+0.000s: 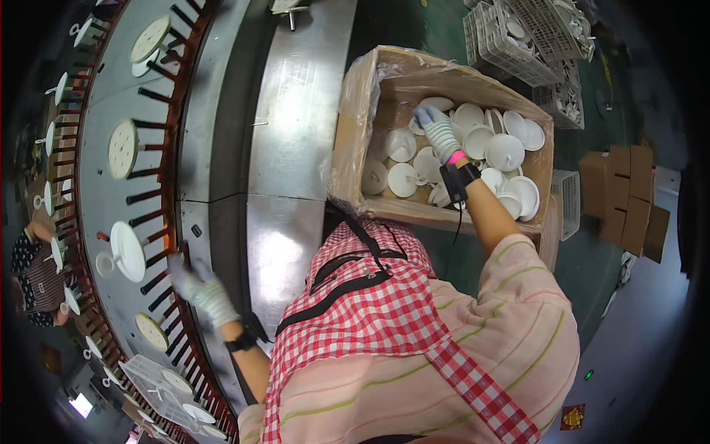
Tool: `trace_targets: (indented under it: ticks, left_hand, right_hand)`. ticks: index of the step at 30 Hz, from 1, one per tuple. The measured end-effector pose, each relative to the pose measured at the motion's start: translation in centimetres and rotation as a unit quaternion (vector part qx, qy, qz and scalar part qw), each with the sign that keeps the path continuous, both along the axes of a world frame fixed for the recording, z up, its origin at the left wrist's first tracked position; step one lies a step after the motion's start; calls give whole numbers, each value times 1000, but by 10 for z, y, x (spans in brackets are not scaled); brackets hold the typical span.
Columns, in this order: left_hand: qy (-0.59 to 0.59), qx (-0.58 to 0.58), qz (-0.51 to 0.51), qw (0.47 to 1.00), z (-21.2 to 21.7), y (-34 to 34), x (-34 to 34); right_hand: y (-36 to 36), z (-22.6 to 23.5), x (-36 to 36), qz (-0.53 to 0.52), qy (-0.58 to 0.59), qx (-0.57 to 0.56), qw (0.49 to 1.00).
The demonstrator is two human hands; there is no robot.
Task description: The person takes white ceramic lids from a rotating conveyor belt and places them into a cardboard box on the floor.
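Observation:
My right hand point(438, 132), in a pale striped glove, reaches into a plastic-lined cardboard box point(444, 212). Its fingers are curled at the edge of a white disc point(435, 103), and the hand hides part of it. Several more white discs point(505, 152) lie loose around it, some with a thin stem. Over at the left, my gloved left hand point(201, 290) is beside the dark rods of a conveyor rack point(157, 280). Motion smears its fingers, so their hold does not show. Just beyond it a white disc with a ring-shaped knob point(127, 251) sits on the rack.
A metal ledge point(285, 170) runs between the rack and the box. More discs point(123, 149) hang along the rack. Crates of white parts point(510, 41) stand at the far right, cardboard boxes point(617, 192) nearer. Another person point(41, 274) is across the rack; a white basket point(159, 388) sits lower left.

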State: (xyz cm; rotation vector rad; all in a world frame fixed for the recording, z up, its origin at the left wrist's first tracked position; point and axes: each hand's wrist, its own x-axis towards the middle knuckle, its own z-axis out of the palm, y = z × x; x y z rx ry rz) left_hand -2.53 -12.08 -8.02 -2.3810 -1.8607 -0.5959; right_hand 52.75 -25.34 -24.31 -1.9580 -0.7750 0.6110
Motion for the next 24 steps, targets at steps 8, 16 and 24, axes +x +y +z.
trace_targets:
  ticks: [8, 16, 24]
  left_hand:
    - [-14, -215, -106, 971, -49, -64, 58]
    - [-31, -232, -160, 959, -44, -72, 65]
    - [-48, -277, -61, 958, -62, -108, 26]
  right_hand:
    - [-75, -185, -18, 492, 78, -214, 840]
    - [-76, -234, -48, 634, -283, -220, 686]
    - [-33, 16, 6, 74, -91, 127, 985]
